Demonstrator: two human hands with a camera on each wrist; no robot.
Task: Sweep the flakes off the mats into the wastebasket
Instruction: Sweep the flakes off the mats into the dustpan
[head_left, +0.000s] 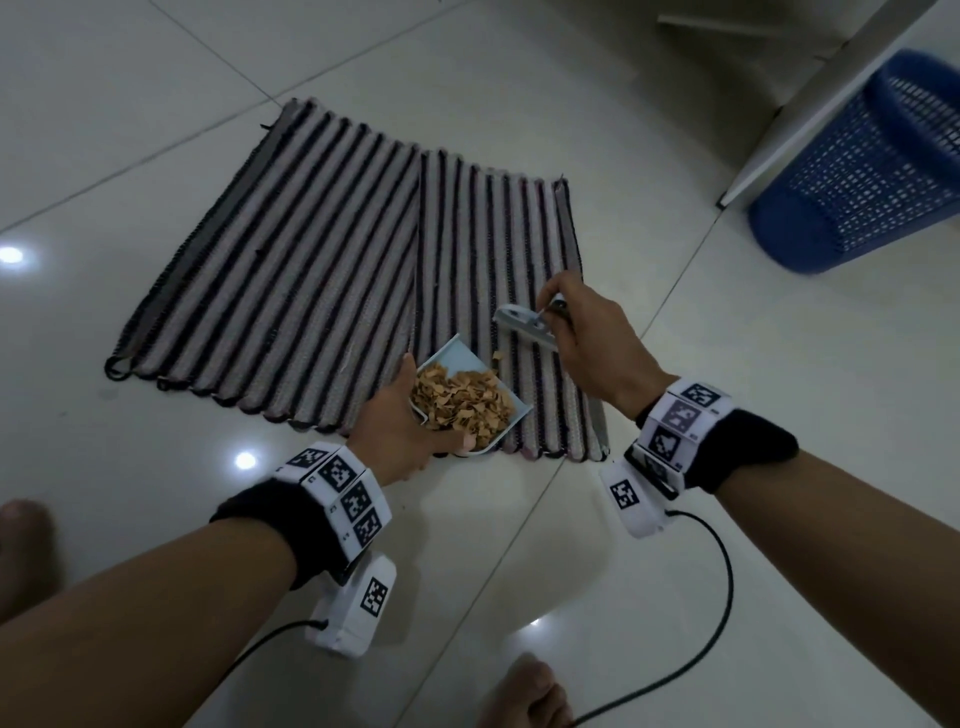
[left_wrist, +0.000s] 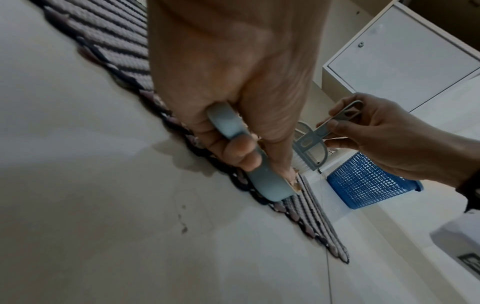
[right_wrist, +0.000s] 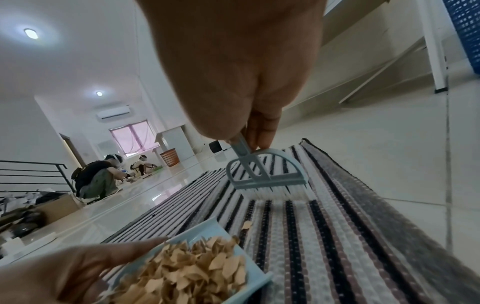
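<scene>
Two striped mats (head_left: 332, 260) lie side by side on the tiled floor. My left hand (head_left: 400, 431) grips the handle of a light blue dustpan (head_left: 511, 402) resting at the right mat's near edge, heaped with tan flakes (head_left: 460, 402). One stray flake (head_left: 498, 356) lies on the mat just beyond the pan's lip. My right hand (head_left: 582, 332) pinches the handle of a small grey-blue brush (head_left: 524, 325); its white bristles (right_wrist: 275, 192) touch the right mat (right_wrist: 311, 236). The blue mesh wastebasket (head_left: 857, 171) stands at the far right.
A white cabinet panel (head_left: 831, 98) rises beside the wastebasket. My bare feet (head_left: 524, 691) are at the bottom edge, with wrist cables trailing over the floor. Far across the room sit other people and an orange basket (right_wrist: 169, 158).
</scene>
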